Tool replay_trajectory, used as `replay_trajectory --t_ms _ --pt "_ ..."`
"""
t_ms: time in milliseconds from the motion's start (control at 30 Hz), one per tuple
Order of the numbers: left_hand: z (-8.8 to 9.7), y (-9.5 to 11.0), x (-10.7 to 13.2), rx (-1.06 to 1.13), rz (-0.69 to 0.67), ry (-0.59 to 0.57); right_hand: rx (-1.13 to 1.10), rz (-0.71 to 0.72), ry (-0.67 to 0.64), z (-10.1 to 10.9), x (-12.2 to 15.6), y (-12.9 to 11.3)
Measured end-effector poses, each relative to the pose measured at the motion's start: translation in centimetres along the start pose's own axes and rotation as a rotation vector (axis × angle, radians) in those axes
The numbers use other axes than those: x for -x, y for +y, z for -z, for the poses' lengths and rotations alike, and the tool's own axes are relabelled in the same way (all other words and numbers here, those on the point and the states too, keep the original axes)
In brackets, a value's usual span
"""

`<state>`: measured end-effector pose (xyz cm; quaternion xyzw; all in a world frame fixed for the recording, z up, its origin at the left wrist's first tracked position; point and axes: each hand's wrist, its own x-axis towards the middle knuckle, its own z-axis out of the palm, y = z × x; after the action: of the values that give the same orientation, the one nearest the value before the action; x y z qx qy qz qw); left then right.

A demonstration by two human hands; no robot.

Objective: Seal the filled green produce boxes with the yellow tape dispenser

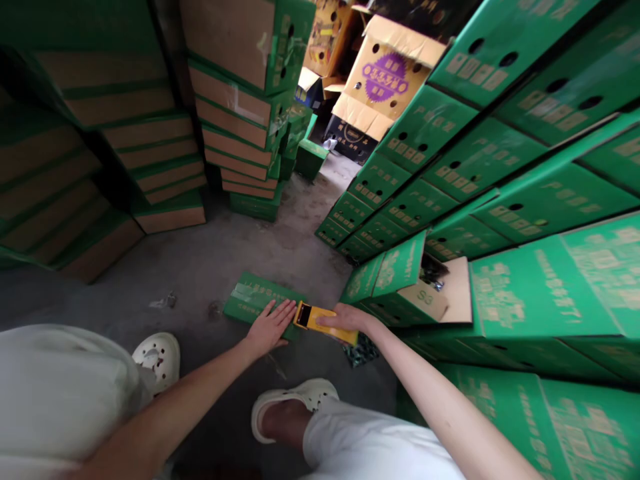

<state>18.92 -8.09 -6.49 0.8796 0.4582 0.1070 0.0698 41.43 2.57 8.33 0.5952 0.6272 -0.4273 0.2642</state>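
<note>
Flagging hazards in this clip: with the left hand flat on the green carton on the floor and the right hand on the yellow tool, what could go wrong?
1. The yellow tool in the right hand sits beside the left hand; if it has a blade, a slip could cut the fingers.
2. The flat green carton lies on smooth concrete floor and may slide under pressure.
3. The leaning green box stack beside the crouching person could topple if bumped.

Grey concrete floor (210,260) between tall stacks of green cartons (525,167)
</note>
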Motion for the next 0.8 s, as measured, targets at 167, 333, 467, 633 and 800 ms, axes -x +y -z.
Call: replay_trajectory --t_ms 167,333,467,633,800 --pt "-0.1 -0.1 0.0 0.005 0.013 -0.016 0.029 0.037 -0.016 0.4 0.8 4.8" --pt "-0.2 -0.1 0.0 0.056 0.032 0.003 0.142 0.0 -0.004 0.6 -0.8 8.1" --pt "-0.4 -0.2 -0.1 0.095 0.034 0.016 0.162 -0.009 0.001 -0.1 -3.2 5.8" --pt "-0.7 0.2 0.1 0.115 0.054 0.021 0.165 -0.059 0.058 -1.7 -4.0 2.0" --pt "-0.1 -0.5 -0.5 0.203 0.054 0.025 0.232 -0.147 0.245 -5.3 -4.2 -1.3"
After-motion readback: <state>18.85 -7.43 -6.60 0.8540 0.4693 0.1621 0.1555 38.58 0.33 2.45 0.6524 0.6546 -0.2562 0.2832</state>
